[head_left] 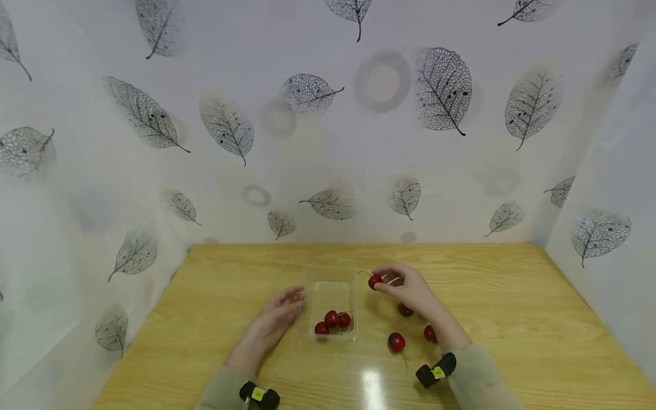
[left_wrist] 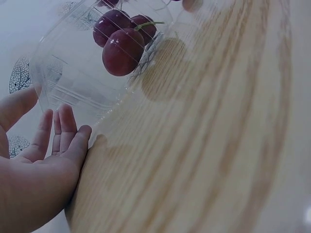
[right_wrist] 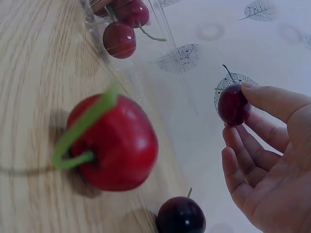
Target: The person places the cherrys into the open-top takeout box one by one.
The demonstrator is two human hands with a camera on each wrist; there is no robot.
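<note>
My right hand (head_left: pixel 405 287) pinches a dark red cherry (right_wrist: pixel 234 105) between thumb and fingers, held up just right of a clear plastic box (head_left: pixel 353 302). The cherry's stem points left toward the box in the head view. Inside the box, several red cherries (head_left: pixel 332 319) lie together at the near end. On the box's left side is my left hand (head_left: pixel 274 322), its relaxed fingers right at the wall. The left wrist view shows that hand holding nothing, fingertips (left_wrist: pixel 83 132) low by the box's end.
Loose cherries lie on the wooden table (head_left: pixel 230 273) right of the box: a red one (head_left: pixel 396 342) with its stem toward me, a dark one (head_left: pixel 405 309) under my right hand, and another (head_left: pixel 430 333) beside my right forearm. Leaf-patterned sheeting (head_left: pixel 328 154) encloses the table's back and sides.
</note>
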